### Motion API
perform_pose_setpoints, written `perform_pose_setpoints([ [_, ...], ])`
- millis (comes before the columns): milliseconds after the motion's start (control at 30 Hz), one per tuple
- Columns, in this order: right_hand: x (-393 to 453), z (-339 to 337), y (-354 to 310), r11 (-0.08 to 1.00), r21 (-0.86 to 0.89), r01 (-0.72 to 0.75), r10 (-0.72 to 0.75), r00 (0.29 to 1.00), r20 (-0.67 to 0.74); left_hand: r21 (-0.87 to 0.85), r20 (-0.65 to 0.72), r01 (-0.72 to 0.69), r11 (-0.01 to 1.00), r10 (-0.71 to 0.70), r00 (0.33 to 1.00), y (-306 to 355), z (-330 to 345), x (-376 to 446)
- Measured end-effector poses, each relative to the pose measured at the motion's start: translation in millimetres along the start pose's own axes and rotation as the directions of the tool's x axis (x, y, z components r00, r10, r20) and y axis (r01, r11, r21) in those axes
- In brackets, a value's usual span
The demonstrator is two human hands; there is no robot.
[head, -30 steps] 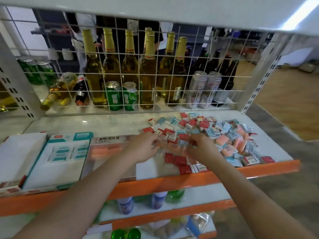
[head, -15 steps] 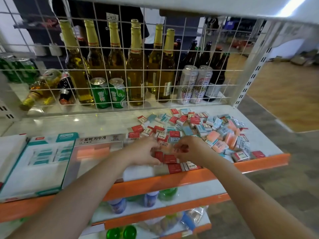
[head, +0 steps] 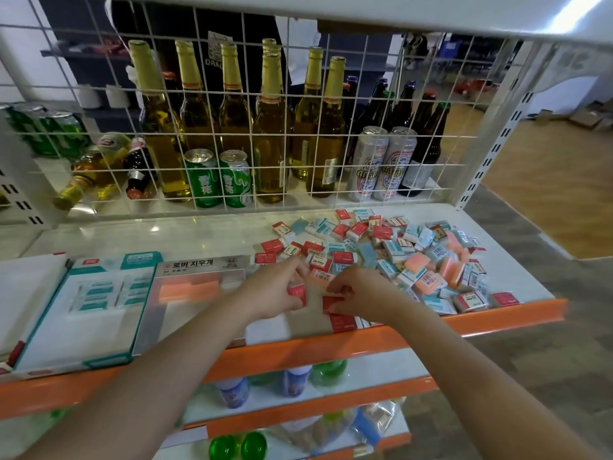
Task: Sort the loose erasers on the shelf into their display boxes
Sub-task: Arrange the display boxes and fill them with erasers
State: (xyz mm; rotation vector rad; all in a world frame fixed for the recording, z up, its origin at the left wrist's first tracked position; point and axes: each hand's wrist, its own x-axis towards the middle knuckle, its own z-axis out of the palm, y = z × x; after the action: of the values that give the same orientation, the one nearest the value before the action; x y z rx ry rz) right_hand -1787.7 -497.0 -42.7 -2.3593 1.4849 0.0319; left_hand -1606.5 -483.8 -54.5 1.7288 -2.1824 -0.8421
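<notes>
A heap of loose erasers (head: 391,250) in red, teal and orange wrappers covers the right half of the white shelf (head: 199,234). My left hand (head: 278,290) pinches a red eraser (head: 297,291) at the pile's near edge. Beside it, my right hand (head: 356,295) grips another red eraser (head: 331,302). Both hands hover over a low display box (head: 275,330) with a few red erasers (head: 341,323) lined up in it. Left of it lie a grey box with orange erasers (head: 195,287), a teal box (head: 93,303) and a white box (head: 26,293).
A white wire grid (head: 292,127) backs the shelf; behind it stand beer bottles (head: 232,111) and cans (head: 381,161). An orange rail (head: 331,346) edges the shelf front, with lower shelves of bottles (head: 295,380) beneath. Open wooden floor (head: 547,180) lies to the right.
Both hands have drawn back from the pile toward the shelf front, each now holding a red eraser above the display box. The camera has shifted, moving the shelf left in view.
</notes>
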Motion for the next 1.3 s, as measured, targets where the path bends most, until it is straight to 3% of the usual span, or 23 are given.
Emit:
perform_pose_setpoints([
  [267, 10, 13, -17, 0.998, -0.058, -0.020, 0.017, 0.999, -0.051, -0.101, -0.256, 0.106, 0.989, -0.129, 0.958, -15, -13, -7],
  [367, 8, 7, -15, 0.985, 0.163, -0.048, 0.077, 0.981, -0.177, -0.134, -0.374, 0.106, 0.985, -0.149, 0.915, -14, -15, -7],
  [467, 1, 1, -12, 0.902, 0.432, -0.011, 0.151, 0.944, -0.292, -0.077, -0.466, 0.117, 0.990, -0.139, 0.874, -9, -12, -4],
  [600, -5, 13, -9, 0.837, 0.546, 0.028, 0.177, 0.931, -0.319, 0.022, -0.460, 0.092, 0.996, -0.071, 0.885, -6, -1, -1],
  [700, -7, 24, -4, 0.875, 0.483, 0.003, 0.187, 0.920, -0.344, 0.049, -0.417, 0.092, 0.995, -0.063, 0.907, -7, 5, -4],
  [833, -12, 24, -4, 0.972, 0.232, -0.037, 0.134, 0.898, -0.418, 0.072, -0.372, 0.128, 0.989, -0.092, 0.924, -13, 6, -7],
  [1067, -17, 14, -1, 0.989, 0.038, -0.143, 0.148, 0.935, -0.321, 0.152, -0.301, 0.116, 0.982, -0.065, 0.951, -18, 6, -6],
  [1300, -19, 13, -2, 0.986, 0.048, -0.161, 0.168, 0.949, -0.268, 0.186, -0.252, 0.130, 0.974, -0.081, 0.964, -20, 5, -1],
])
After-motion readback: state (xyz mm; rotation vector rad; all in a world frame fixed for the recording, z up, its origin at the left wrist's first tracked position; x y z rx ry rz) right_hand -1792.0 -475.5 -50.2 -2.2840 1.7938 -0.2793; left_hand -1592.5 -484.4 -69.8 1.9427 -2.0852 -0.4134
